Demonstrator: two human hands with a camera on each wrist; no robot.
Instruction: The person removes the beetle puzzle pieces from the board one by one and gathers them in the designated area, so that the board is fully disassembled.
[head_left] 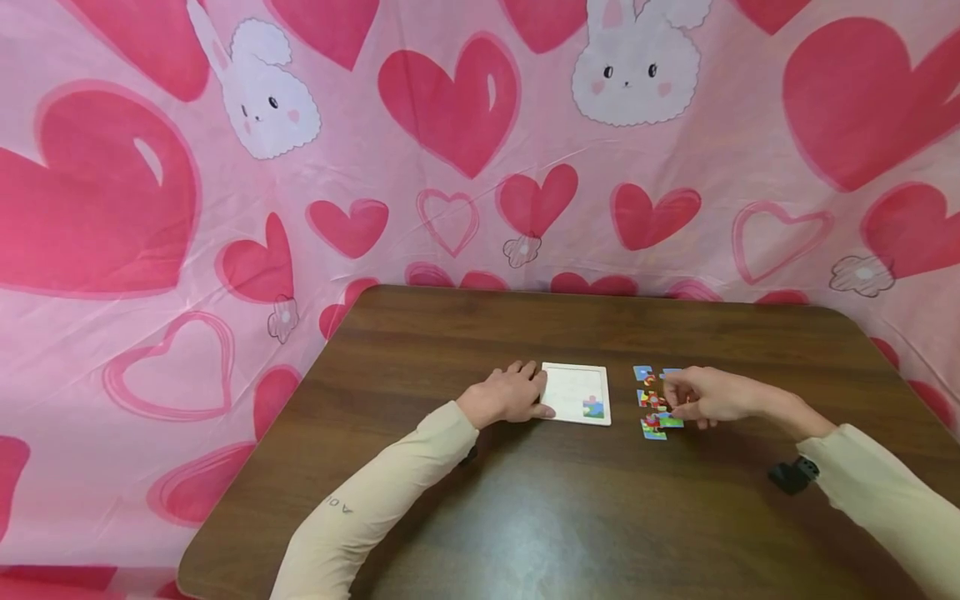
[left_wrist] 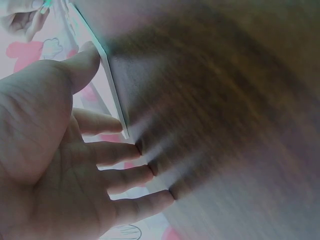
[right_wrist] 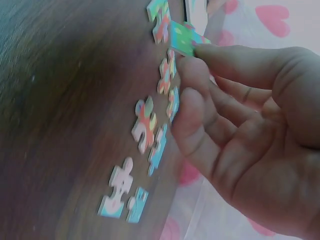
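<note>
A white square puzzle tray (head_left: 562, 390) lies on the table, with a pink, blue and green puzzle piece (head_left: 594, 409) in its near right corner. My left hand (head_left: 513, 396) rests at the tray's left side, fingers extended. In the left wrist view its thumb (left_wrist: 86, 65) lies over the tray's edge, while other fingertips touch the tabletop. Right of the tray, my right hand (head_left: 705, 395) pinches a green puzzle piece (right_wrist: 182, 39) between thumb and fingertips. Several loose pieces lie beside and under that hand, among them a pink one (right_wrist: 120, 186) and an orange one (right_wrist: 145, 125).
The brown wooden table (head_left: 480, 500) has rounded corners. Behind it and along the left hangs a pink cloth (head_left: 450, 208) printed with hearts and rabbits. A small black device (head_left: 793, 475) sits at my right wrist.
</note>
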